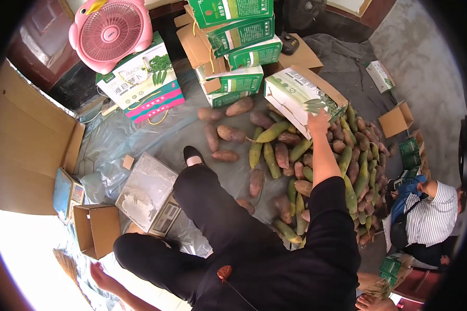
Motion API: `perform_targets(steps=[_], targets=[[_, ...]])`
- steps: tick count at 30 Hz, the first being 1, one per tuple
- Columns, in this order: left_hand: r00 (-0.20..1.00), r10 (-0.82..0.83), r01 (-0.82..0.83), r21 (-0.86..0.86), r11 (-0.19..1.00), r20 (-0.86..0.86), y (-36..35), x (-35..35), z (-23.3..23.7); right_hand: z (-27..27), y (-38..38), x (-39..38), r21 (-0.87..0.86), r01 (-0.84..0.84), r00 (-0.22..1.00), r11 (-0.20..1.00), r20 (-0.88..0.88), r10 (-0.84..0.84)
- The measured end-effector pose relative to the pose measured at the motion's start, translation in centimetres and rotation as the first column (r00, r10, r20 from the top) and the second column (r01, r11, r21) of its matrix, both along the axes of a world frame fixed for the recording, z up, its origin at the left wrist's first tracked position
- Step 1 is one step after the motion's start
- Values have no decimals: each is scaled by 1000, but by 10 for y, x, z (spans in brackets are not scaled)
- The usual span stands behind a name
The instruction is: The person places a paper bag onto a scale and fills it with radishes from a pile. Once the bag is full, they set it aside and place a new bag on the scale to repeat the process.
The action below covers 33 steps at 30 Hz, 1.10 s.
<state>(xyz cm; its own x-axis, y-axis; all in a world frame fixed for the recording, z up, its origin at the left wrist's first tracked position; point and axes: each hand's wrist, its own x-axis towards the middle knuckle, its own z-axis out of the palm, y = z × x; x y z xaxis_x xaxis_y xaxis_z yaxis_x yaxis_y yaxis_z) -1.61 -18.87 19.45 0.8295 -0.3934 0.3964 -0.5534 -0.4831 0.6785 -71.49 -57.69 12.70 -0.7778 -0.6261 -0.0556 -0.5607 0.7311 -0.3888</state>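
Note:
A white and green carton (296, 93) lies on the heap of green and reddish radishes (360, 171). My right hand (318, 123) is on its near side, by the printed green leaves; whether the fingers grip the carton or only rest on it is too small to tell. At the lower left my left hand (102, 277) is held out low, near an open brown box (97, 230), with its fingers apart and nothing in it. A scale (148, 194) with a worn metal plate stands on the plastic sheet beside my knee.
Stacked green cartons (238, 46) stand at the back. A pink fan (109, 33) sits on more cartons (145, 78). Loose radishes (231, 133) lie before my foot. A person in a striped shirt (430, 217) is at the right; another person's hand (373, 302) shows at the bottom.

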Motion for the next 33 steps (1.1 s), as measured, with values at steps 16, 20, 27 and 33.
perform_targets(steps=[16,20,27,33], targets=[[732,-674,674,-31,738,-99,-194,-103,4,-79,7,125,-487,-690,575,536,81,814],[772,-605,615,-13,789,-193,-181,-74,-21,-61,-20,49,-472,-569,816,673,-228,531],[775,-584,611,51,790,-243,-171,-61,-33,-30,-26,-105,-321,-101,984,942,-173,47],[810,-541,583,216,783,-228,-168,-70,-34,-90,-55,-171,-393,22,965,919,249,83]])
